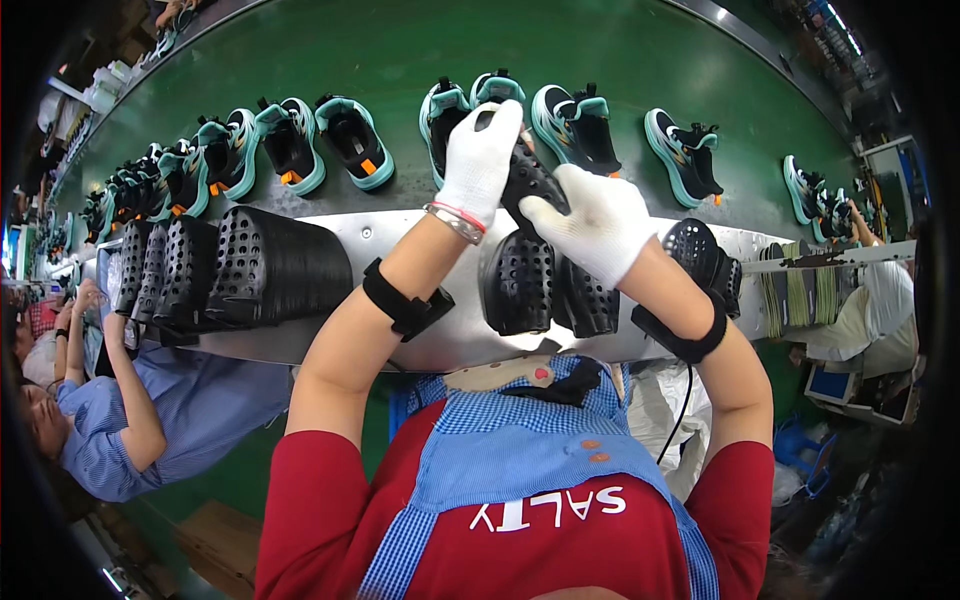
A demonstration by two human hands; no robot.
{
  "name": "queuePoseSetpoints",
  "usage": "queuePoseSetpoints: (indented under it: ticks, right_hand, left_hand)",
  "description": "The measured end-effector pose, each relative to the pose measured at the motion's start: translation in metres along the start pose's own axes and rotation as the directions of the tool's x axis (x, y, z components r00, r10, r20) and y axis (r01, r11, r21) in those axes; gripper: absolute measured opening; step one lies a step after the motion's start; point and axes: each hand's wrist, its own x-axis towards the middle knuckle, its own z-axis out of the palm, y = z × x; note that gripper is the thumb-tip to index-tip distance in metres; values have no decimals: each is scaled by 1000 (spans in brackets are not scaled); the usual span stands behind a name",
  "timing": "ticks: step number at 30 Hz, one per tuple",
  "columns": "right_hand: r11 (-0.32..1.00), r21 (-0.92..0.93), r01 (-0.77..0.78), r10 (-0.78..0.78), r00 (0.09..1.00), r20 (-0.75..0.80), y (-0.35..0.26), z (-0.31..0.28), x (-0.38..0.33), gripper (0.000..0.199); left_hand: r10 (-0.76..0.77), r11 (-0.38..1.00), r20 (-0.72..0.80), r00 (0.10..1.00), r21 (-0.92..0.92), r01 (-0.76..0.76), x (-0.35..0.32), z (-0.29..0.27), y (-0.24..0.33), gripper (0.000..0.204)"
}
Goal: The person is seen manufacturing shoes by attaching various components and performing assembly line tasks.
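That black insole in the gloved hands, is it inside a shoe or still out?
Out: both hands, left hand and right hand, hold the black insole above the shoe.

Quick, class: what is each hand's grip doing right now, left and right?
Left hand: grip closed on the upper end of the black perforated insole.
Right hand: grip closed on the same insole, lower down.

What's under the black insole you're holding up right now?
Under the black insole stand more perforated insoles on the metal shelf. The gloved right hand covers the insole's lower end.

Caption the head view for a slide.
Two white-gloved hands, left hand and right hand, hold a black perforated insole above teal shoes on a green conveyor.
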Motion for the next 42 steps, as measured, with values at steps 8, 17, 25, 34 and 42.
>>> queuePoseSetpoints:
  ticks: [8,17,25,34,42]
  right_hand:
    - [987,-153,-57,80,986,149,1,-2,59,42]
    - [998,-65,-13,32,953,302,14,6,116,48]
    - [940,-341,15,131,906,401,-35,10,165,41]
    - [949,-316,5,100,944,315,-31,81,182,29]
    - [873,-385,300,-138,908,395,-33,76,182,34]
  left_hand:
    - [171,218,124,977,963,-161,-3,-77,-12,36]
    - [308,209,204,929,938,-275,21,-49,-70,26]
    - [238,230,187,953,943,-242,19,-55,-79,26]
    - [80,320,19,997,946,-44,30,-59,-85,31]
    - [-33,195,130,991,973,-121,38,-71,-79,29]
